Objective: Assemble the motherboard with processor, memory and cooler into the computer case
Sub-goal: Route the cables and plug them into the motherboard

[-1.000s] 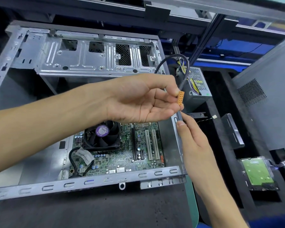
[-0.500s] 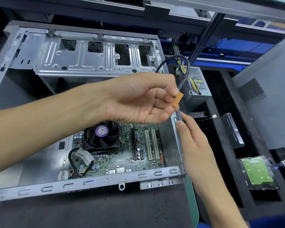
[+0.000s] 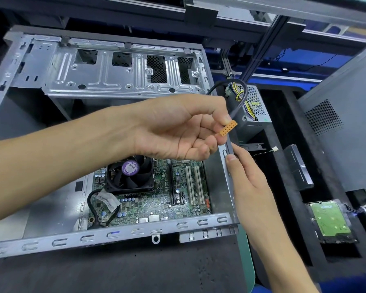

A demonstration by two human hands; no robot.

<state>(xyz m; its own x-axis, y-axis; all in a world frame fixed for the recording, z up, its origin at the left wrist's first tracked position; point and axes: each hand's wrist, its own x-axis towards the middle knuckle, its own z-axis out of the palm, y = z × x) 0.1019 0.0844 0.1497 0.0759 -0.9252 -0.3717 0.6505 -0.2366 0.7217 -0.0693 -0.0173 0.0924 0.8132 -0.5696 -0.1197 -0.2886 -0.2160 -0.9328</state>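
The computer case (image 3: pixel 19 85) lies open, the motherboard (image 3: pixel 156 199) seated in its floor under the cooler (image 3: pixel 130 175) fan. Above it the left hand (image 3: pixel 178 127) pinches an orange connector (image 3: pixel 228 128) on a grey cable (image 3: pixel 240 98) — fingers curled. The right hand (image 3: pixel 249 182) rests along the case's right edge, fingers straight.

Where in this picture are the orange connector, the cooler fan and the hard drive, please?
orange connector (image 3: pixel 228 128): head view, its pin-hole face.
cooler fan (image 3: pixel 130 173): head view, on the blades below the purple hub label.
hard drive (image 3: pixel 330 220): head view, its green board.
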